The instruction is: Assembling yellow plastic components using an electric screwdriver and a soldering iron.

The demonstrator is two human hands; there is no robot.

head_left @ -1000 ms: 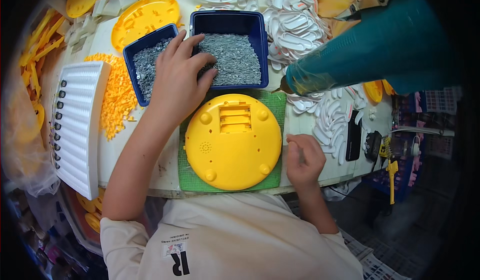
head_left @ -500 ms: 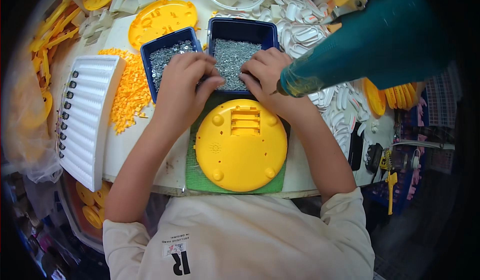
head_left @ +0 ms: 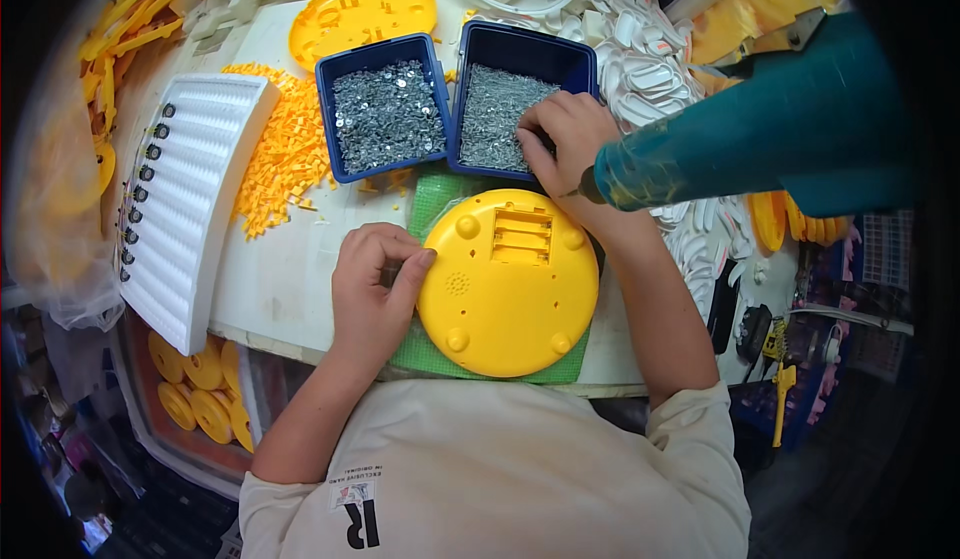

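Note:
A round yellow plastic housing (head_left: 508, 304), with an open battery compartment and small feet, lies on a green mat (head_left: 432, 199). My left hand (head_left: 375, 279) is at its left edge, thumb and forefinger pinched together; whatever is between them is too small to make out. My right hand (head_left: 575, 139) reaches over the right-hand blue bin (head_left: 527, 44), its fingers curled and closed by the small metal screws (head_left: 497, 109). Its fingertips are partly hidden. To the left, another blue bin (head_left: 331, 109) holds small shiny metal pieces, some looking like washers (head_left: 392, 109).
A teal power screwdriver (head_left: 740, 144) hangs over my right forearm. White foam tray (head_left: 200, 199), small yellow pieces (head_left: 285, 159) and a yellow shell (head_left: 362, 19) lie left and behind. White curved parts (head_left: 640, 69) are piled right. Yellow discs (head_left: 205, 409) fill a box below.
My left hand has drawn back from the bins to the housing's left edge. My right hand stays at the screw bin. The whole view has shifted, bins and housing now appearing farther right.

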